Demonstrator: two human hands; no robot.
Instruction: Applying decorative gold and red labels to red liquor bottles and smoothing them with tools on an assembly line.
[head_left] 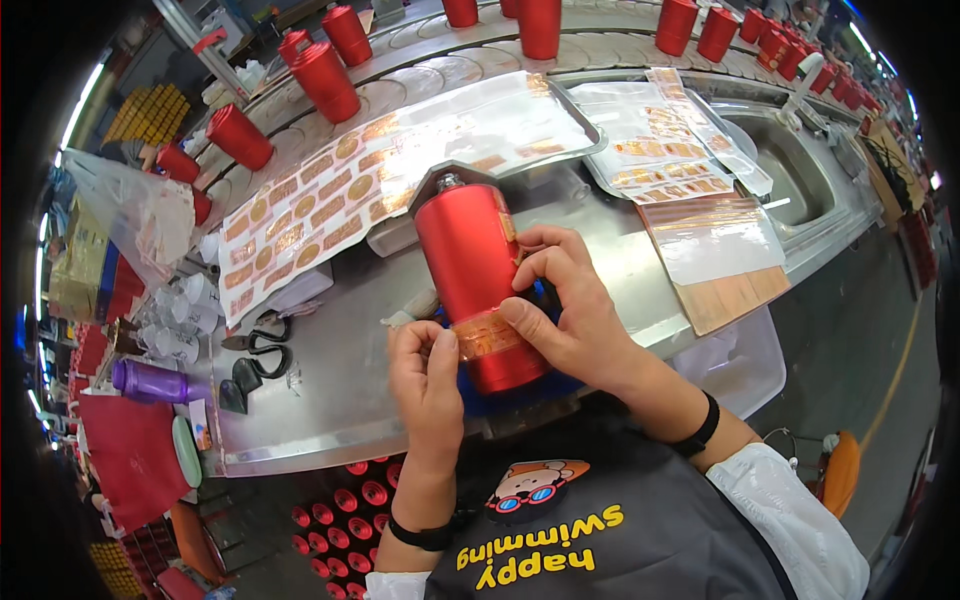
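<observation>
A red bottle (465, 250) with a small metal neck rests tilted in front of me, its neck pointing away. A gold label strip (487, 334) lies across the lower part of its body, and another gold piece shows on its right side. My left hand (425, 375) is closed in a pinch at the strip's left end. My right hand (570, 305) curls against the bottle's right side, with its thumb at the strip's right end and bent fingers above. Something blue under the bottle is mostly hidden.
Sheets of gold labels (320, 200) cover the metal table's far side, with more label sheets (660, 150) at right by a sink (790, 160). Black scissors (262, 345) and a purple jar (150, 380) stand left. Red bottles (325, 82) ride a curved conveyor (420, 62) behind.
</observation>
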